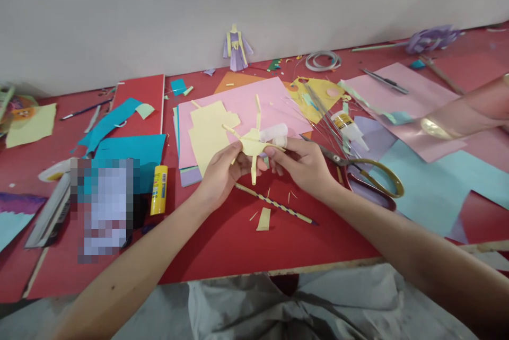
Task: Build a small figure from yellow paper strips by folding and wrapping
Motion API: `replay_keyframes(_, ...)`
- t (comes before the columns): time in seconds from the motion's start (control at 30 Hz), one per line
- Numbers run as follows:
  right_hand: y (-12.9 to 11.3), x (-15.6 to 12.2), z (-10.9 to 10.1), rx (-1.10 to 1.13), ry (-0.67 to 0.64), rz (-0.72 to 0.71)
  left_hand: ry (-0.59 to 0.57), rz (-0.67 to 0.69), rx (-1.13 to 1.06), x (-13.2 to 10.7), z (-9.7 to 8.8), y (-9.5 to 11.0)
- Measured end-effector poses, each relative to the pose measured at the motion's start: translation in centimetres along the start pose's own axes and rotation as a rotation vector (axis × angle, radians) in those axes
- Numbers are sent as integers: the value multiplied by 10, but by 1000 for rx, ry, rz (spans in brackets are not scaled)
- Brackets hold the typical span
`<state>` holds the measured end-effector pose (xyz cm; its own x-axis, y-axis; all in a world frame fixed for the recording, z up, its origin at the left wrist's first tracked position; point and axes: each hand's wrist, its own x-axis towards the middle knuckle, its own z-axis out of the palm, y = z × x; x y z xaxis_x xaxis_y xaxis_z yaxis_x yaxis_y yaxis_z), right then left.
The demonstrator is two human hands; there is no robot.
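Observation:
Between my two hands, above the red table, is a pale yellow paper cutout [253, 144] with narrow strips sticking out from its middle. My left hand [225, 170] pinches its left side between thumb and fingers. On the right side, my right hand [304, 162] is closed on the same cutout near one strip. A small whitish translucent tube or cap [274, 133] shows just behind the right fingers; whether they touch it I cannot tell. Below the hands lie a patterned pencil [278, 205] and a small yellow paper scrap [264, 219].
Pink sheets [238, 98] and a cut yellow sheet [210, 128] lie behind my hands. Scissors [369, 173] and a glue bottle [350, 128] are at the right, a glue stick [159, 190] at the left. A purple paper figure [237, 51] leans against the wall.

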<state>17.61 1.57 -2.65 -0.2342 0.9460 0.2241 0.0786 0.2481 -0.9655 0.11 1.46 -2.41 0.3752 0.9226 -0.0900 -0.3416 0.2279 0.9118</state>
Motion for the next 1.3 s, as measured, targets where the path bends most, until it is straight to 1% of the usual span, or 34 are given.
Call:
replay_keyframes(0.13, -2, 0, 0, 50, -14, -15, -62, -33, -21, -1, -1, 0)
replay_keyframes(0.33, 1, 0, -1, 39, -21, -77, -208, -140, -1, -2, -6, 3)
replay_keyframes(0.5, 2, 0, -1, 100, -80, -95, -288, -150, 14, -3, -7, 6)
replay_keyframes(0.67, 1, 0, 0, 111, -96, -104, -310, -192, -2, -3, -6, 8)
replay_keyframes(0.83, 1, 1, -1, 65, -67, -136, -388, -235, -48, -5, -6, 9)
replay_keyframes(1.0, 2, 1, -1, 49, -52, -178, -400, -240, -66, -5, -6, 8)
replay_keyframes(1.3, 0, 0, -1, 48, -61, -120, -405, -247, -69, -4, -8, 7)
